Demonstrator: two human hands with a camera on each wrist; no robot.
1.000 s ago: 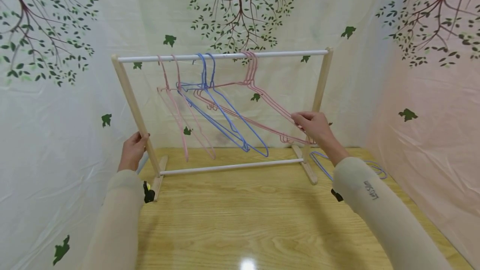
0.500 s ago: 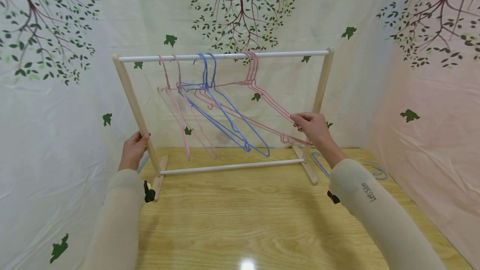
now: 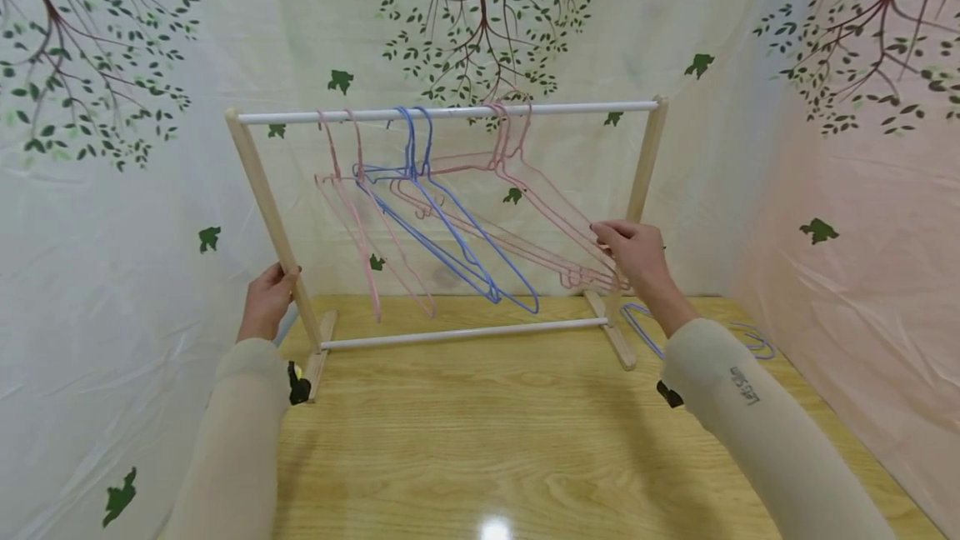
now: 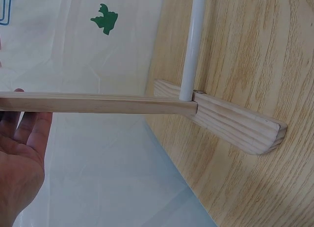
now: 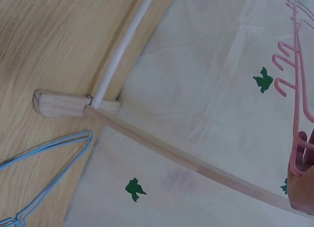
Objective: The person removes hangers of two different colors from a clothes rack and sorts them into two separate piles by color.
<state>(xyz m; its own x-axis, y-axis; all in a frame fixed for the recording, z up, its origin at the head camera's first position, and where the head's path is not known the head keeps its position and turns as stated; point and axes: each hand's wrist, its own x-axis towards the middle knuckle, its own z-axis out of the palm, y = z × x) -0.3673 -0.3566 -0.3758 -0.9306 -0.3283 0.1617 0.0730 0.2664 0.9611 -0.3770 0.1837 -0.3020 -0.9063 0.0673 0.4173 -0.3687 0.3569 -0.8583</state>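
Head: my right grip pinches a pink hanger on the rail, apparently spacing it; another shift would call for a gentle pull. Left wrist: my left grip clasps the post. Right wrist: the hanger's end meets my right grip.

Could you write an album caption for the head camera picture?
Left hand holding a wooden rack, right hand gripping a pink hanger, blue hangers hooked over the white rail.
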